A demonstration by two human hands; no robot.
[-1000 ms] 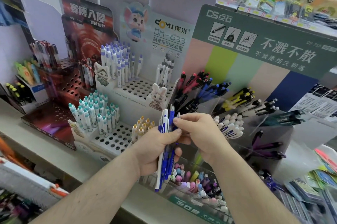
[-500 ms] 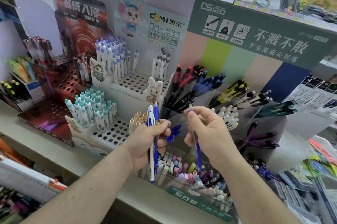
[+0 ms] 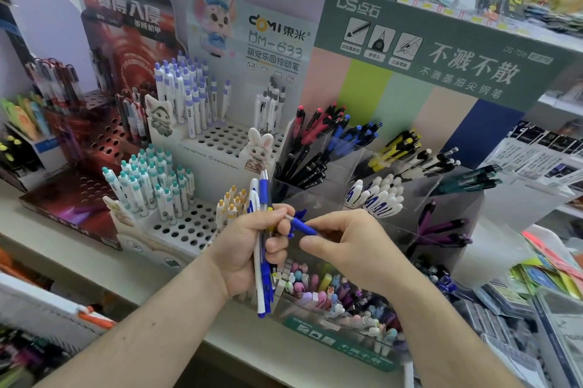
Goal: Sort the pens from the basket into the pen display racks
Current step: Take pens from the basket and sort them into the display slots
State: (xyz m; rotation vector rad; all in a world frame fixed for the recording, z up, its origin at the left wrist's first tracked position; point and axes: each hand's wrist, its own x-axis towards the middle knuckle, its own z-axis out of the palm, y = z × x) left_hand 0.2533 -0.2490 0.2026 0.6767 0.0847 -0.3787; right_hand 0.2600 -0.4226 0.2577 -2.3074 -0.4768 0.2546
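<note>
Pens are looking light, stiff and slick plastic, so a mid-barrel pinch is probably the safest hold. Left hand [image 3: 243, 245], centre of the frame, is gripping an upright bundle of blue and white pens [image 3: 261, 261], fingers curled tight round the barrels. Right hand [image 3: 344, 249], just right of it, is pinching one blue pen [image 3: 301, 225] between thumb and forefinger, lying crosswise with its far end touching the bundle, in front of the clear compartment rack [image 3: 356, 163]; no basket in frame

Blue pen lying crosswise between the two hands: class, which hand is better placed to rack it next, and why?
Probably the right hand: it pinches the blue pen alone, while the left hand grips the upright bundle of pens.
</note>
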